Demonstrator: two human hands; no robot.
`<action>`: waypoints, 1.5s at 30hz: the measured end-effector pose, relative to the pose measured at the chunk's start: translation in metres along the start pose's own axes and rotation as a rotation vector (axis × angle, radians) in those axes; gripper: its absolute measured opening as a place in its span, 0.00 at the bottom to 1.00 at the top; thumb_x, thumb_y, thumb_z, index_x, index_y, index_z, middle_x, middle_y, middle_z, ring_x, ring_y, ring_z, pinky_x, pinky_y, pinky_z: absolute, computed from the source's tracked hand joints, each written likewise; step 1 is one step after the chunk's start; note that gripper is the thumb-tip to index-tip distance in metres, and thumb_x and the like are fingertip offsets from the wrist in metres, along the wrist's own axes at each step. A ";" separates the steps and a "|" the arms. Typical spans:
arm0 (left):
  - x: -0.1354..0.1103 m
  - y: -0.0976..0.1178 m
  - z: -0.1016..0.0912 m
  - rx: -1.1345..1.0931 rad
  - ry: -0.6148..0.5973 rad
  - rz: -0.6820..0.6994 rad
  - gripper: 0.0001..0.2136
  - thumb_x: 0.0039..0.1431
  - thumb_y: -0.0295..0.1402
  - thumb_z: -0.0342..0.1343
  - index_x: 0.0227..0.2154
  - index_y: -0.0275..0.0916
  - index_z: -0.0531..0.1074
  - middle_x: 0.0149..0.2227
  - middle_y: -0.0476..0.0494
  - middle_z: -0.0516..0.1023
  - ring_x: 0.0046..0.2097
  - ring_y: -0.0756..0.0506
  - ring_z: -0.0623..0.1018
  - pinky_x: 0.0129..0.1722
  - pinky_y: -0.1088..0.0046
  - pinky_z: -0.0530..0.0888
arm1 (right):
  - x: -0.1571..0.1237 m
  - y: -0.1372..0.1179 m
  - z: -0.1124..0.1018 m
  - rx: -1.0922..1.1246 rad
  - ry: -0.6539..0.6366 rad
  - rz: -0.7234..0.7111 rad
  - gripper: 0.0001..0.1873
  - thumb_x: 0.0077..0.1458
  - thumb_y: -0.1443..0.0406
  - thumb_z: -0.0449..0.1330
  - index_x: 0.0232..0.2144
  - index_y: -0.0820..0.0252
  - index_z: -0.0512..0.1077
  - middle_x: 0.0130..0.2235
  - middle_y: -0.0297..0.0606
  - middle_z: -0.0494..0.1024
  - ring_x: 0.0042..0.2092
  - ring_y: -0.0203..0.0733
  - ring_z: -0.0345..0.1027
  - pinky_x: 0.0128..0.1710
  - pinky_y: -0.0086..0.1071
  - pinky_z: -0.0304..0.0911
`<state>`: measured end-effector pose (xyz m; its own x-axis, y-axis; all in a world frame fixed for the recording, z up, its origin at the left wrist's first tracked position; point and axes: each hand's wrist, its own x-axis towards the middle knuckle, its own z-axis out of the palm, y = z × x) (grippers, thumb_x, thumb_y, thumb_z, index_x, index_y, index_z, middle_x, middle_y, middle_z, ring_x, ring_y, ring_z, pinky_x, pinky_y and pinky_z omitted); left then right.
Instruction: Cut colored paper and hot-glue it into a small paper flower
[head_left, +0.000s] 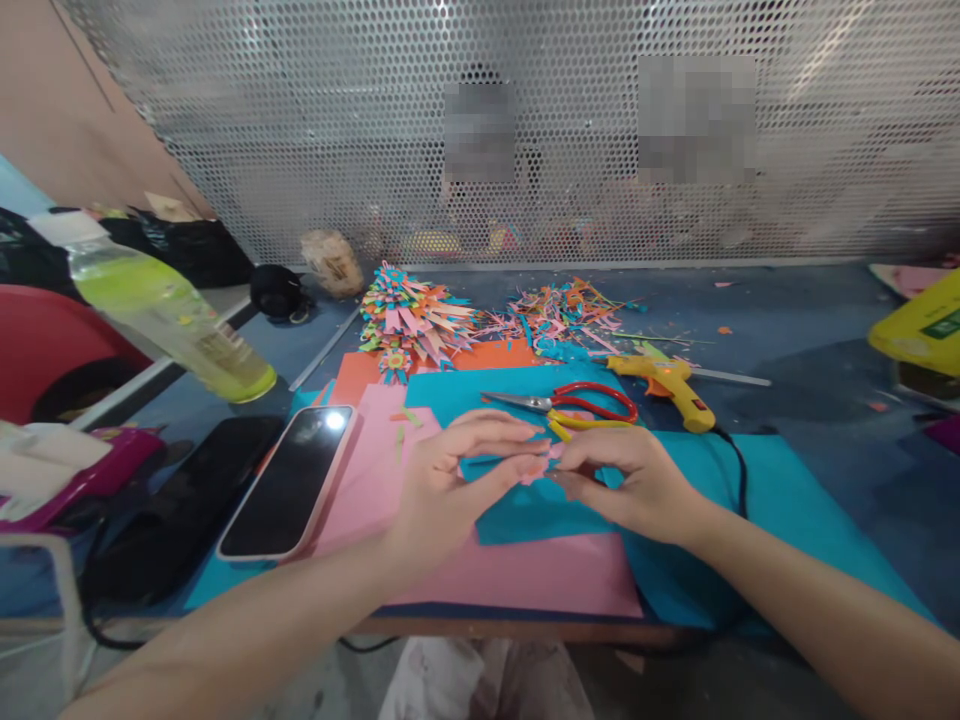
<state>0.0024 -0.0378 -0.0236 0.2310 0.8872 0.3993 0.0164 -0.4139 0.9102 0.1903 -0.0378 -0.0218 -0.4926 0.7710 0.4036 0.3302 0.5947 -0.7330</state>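
Observation:
My left hand (pixel 457 475) and my right hand (pixel 637 485) meet over the blue paper (pixel 517 525). Their fingertips pinch a small pink paper piece (pixel 535 468), mostly hidden by the fingers. Just beyond them lie red-handled scissors (pixel 600 400), with the yellow handle (pixel 589 422) of another tool beside them, partly covered by my right hand. A yellow glue gun (pixel 667 385) rests to the right, nozzle pointing left. Large pink paper (pixel 525 580) spreads under the blue sheet.
A phone (pixel 289 485) lies left of the hands, near a tilted drink bottle (pixel 165 305). Behind are a stack of fringed paper flowers (pixel 412 320) and loose paper scraps (pixel 562 312). A perforated metal panel (pixel 337 130) closes off the back. The glue gun's cord (pixel 741 470) runs down right.

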 end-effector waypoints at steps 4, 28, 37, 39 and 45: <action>-0.003 -0.002 0.000 -0.089 -0.021 -0.079 0.09 0.50 0.28 0.57 0.35 0.45 0.75 0.39 0.48 0.78 0.43 0.46 0.76 0.42 0.69 0.74 | 0.000 0.000 0.000 -0.009 0.013 0.002 0.07 0.50 0.69 0.56 0.23 0.65 0.70 0.21 0.35 0.71 0.21 0.29 0.60 0.20 0.22 0.58; 0.003 -0.004 0.001 -0.017 0.009 -0.207 0.20 0.44 0.31 0.61 0.42 0.42 0.64 0.25 0.52 0.74 0.37 0.48 0.75 0.38 0.72 0.69 | -0.005 -0.003 -0.001 0.004 0.168 0.055 0.06 0.50 0.65 0.56 0.32 0.62 0.68 0.26 0.34 0.70 0.22 0.29 0.60 0.20 0.24 0.60; 0.004 -0.004 0.002 0.131 -0.070 -0.117 0.23 0.44 0.31 0.61 0.44 0.41 0.60 0.35 0.45 0.73 0.39 0.47 0.73 0.36 0.71 0.68 | -0.007 0.003 0.000 -0.343 0.284 -0.161 0.02 0.52 0.67 0.57 0.28 0.60 0.66 0.25 0.34 0.73 0.25 0.32 0.68 0.24 0.25 0.64; 0.004 -0.003 -0.001 0.198 -0.044 -0.031 0.25 0.42 0.30 0.62 0.45 0.41 0.60 0.35 0.46 0.70 0.37 0.48 0.71 0.35 0.71 0.67 | -0.011 0.001 -0.008 -0.552 0.309 -0.359 0.03 0.52 0.69 0.56 0.32 0.59 0.67 0.30 0.37 0.75 0.33 0.36 0.71 0.30 0.28 0.66; -0.003 0.011 -0.015 0.567 -0.089 0.591 0.14 0.38 0.28 0.64 0.30 0.44 0.68 0.26 0.53 0.71 0.32 0.49 0.71 0.37 0.69 0.65 | -0.021 -0.014 -0.022 -0.812 0.188 -0.690 0.10 0.56 0.71 0.48 0.35 0.62 0.69 0.31 0.41 0.76 0.31 0.39 0.70 0.26 0.33 0.64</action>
<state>-0.0126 -0.0419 -0.0136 0.4310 0.4815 0.7632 0.3512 -0.8686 0.3496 0.2142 -0.0576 -0.0081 -0.6682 0.1936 0.7183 0.4980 0.8337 0.2386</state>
